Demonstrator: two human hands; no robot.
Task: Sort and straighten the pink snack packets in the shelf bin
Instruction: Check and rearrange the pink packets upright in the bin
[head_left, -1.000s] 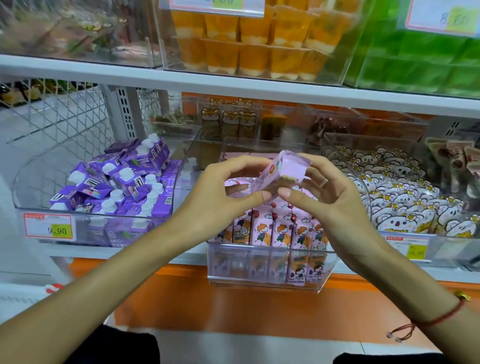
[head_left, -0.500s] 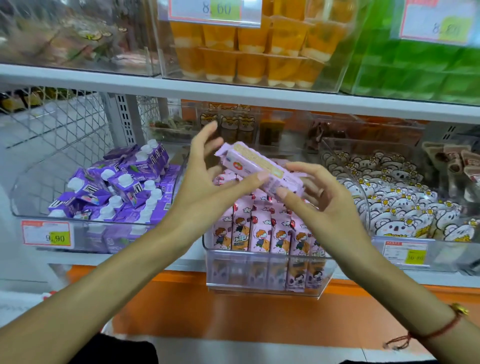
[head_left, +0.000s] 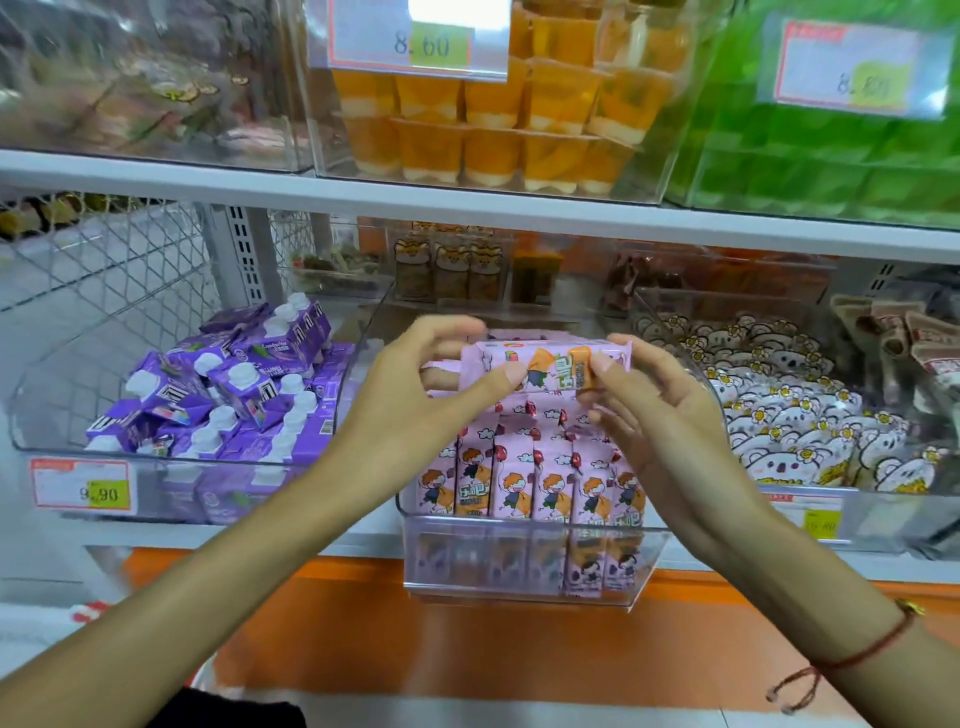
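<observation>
In the head view, the left hand (head_left: 415, 389) and right hand (head_left: 660, 405) are both pinching one pink printed foil snack packet (head_left: 550, 364) sideways above the clear plastic shelf bin (head_left: 524, 566). Lowered crooked, it is likely toppling the upright pink row (head_left: 530, 483) beneath.

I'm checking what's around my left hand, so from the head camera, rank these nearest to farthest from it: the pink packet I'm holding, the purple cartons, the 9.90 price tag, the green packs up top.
1. Pink snack packet: pinched by the left hand.
2. Purple cartons with white caps: left bin.
3. 9.90 price tag: lower left.
4. Green packs: upper right shelf.
</observation>
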